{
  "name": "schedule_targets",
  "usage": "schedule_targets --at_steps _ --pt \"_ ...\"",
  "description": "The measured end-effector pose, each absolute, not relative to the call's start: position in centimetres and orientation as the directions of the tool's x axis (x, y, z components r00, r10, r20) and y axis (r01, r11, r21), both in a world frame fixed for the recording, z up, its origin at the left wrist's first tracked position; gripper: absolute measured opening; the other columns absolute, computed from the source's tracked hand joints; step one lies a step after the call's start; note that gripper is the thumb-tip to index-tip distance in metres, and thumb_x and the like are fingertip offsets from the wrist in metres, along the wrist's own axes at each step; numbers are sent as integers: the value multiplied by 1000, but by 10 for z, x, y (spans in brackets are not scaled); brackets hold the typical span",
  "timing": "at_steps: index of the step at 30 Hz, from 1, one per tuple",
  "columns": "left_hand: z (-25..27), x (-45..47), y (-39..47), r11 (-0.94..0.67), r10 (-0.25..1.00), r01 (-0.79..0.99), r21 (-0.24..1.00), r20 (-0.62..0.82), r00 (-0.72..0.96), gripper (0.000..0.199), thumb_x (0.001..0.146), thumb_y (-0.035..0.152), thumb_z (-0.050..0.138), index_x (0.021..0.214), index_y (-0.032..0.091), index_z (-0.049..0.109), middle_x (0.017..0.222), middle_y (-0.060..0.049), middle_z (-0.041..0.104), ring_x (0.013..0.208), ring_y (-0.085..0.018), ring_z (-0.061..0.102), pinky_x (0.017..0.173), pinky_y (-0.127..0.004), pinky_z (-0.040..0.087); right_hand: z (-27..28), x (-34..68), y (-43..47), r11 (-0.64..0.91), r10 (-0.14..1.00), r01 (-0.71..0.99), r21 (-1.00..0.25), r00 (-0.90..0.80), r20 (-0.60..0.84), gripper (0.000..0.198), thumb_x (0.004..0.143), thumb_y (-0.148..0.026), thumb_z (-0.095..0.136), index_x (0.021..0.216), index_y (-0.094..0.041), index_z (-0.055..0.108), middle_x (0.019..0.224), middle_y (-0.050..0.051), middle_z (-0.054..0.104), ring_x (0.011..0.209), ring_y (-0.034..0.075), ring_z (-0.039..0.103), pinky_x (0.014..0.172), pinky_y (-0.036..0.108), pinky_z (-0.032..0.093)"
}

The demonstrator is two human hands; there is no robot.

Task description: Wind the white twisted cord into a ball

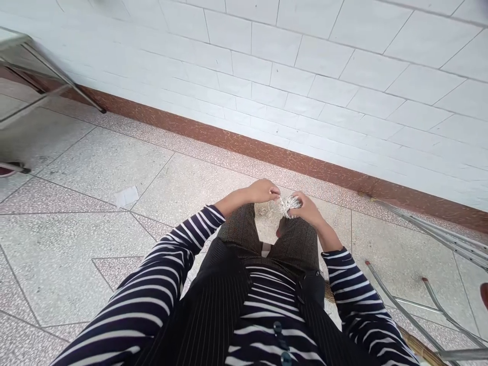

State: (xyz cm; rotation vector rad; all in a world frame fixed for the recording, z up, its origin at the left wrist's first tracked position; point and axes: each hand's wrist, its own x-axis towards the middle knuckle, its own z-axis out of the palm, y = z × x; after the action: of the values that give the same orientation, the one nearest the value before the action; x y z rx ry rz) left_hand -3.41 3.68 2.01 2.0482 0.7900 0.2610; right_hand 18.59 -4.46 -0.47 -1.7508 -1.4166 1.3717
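Note:
My right hand [305, 209] is wrapped round a ball of white and grey yarn [292, 205] above my right knee. My left hand [264, 191] is closed in a pinch on a strand of the same yarn, a short way left of the ball. The strand runs between the pinched fingers and the ball. Below the hands, between my knees, a small loose heap of pale strands [263, 211] shows near the floor; I cannot tell exactly what it is.
A white tiled wall [285, 81] with a red-brown skirting [244, 137] stands ahead. A metal-legged table [53, 66] is at the far left. A white paper [127, 197] lies on the speckled floor [87, 239]. Metal crutches [430, 223] and a tubular frame [404, 305] are at the right.

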Motion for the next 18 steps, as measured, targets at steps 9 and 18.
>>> schedule_targets --at_steps 9,18 --pt "-2 -28 19 -320 521 186 929 8 853 16 88 28 65 96 20 76 98 -4 75 92 -19 66 82 -23 43 -6 204 -74 -531 792 -104 -841 -413 -449 59 51 -17 68 110 -23 66 98 0 70 88 19 63 75 28 49" --pt "-20 -29 10 -89 598 192 977 -102 795 34 93 33 52 72 13 69 64 -1 67 67 -12 59 74 -22 44 -7 195 -94 -440 890 -391 -809 -311 -333 88 45 -20 75 131 -29 59 124 5 68 110 27 65 94 42 51"
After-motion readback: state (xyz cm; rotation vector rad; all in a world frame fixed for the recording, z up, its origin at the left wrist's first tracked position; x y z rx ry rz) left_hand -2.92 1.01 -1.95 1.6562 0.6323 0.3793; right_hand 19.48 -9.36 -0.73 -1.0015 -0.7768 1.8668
